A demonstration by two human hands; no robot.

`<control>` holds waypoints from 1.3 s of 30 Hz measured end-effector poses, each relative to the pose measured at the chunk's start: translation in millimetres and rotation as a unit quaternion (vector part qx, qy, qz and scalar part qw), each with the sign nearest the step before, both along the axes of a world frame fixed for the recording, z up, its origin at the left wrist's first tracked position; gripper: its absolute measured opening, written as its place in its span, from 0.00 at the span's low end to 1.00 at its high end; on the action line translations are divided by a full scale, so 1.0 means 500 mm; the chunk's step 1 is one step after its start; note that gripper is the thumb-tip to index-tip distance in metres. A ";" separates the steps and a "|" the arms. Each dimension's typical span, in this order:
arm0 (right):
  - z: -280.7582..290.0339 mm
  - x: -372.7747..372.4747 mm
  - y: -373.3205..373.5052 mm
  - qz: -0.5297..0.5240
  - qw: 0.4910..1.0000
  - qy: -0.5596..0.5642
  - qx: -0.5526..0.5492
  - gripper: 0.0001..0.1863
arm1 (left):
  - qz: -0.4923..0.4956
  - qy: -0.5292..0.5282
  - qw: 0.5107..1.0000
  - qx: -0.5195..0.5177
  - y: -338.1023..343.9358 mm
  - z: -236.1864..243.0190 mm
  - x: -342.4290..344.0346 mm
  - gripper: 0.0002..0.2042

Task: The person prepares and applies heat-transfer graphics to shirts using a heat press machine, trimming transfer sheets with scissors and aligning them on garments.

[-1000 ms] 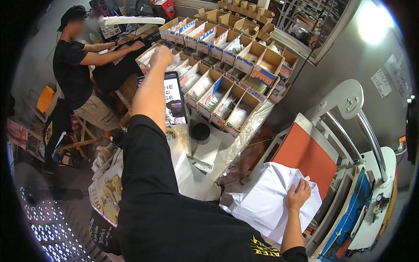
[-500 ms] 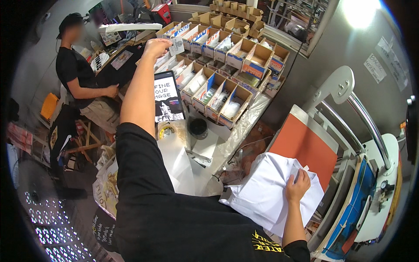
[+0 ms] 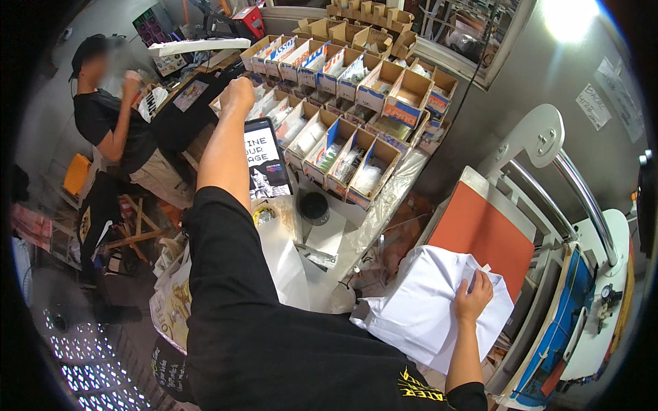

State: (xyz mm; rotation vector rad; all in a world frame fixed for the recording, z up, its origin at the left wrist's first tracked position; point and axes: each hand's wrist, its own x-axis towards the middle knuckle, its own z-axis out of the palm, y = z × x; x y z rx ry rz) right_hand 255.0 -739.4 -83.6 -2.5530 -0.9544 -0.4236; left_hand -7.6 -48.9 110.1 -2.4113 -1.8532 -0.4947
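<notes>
Your left hand (image 3: 238,98) is reaching by the boxes (image 3: 371,98), upper middle, its grip hiding so I cannot tell, your right hand (image 3: 474,296) is resting spread on white cloth (image 3: 419,298), lower right

White cloth (image 3: 418,301) lies across the orange platen (image 3: 483,229).

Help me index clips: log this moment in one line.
left hand: near cardboard boxes; grip: unclear; right hand: on white fabric; partly beneath: orange pad
</notes>
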 end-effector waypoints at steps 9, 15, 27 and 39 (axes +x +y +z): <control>-0.001 -0.001 0.010 -0.016 0.999 0.007 -0.032 0.26 | 0.048 0.089 0.991 -0.088 0.111 -0.022 -0.062 0.16; 0.000 0.003 0.016 -0.025 0.998 0.016 -0.053 0.27 | 0.015 0.234 0.959 -0.161 0.148 -0.067 -0.071 0.23; 0.003 0.000 0.018 -0.020 0.999 0.014 -0.048 0.26 | -0.002 0.162 0.985 -0.059 0.185 -0.081 -0.077 0.13; -0.024 0.016 0.002 0.013 1.000 -0.006 -0.009 0.27 | -0.191 -0.234 0.942 -0.145 0.156 0.021 -0.065 0.09</control>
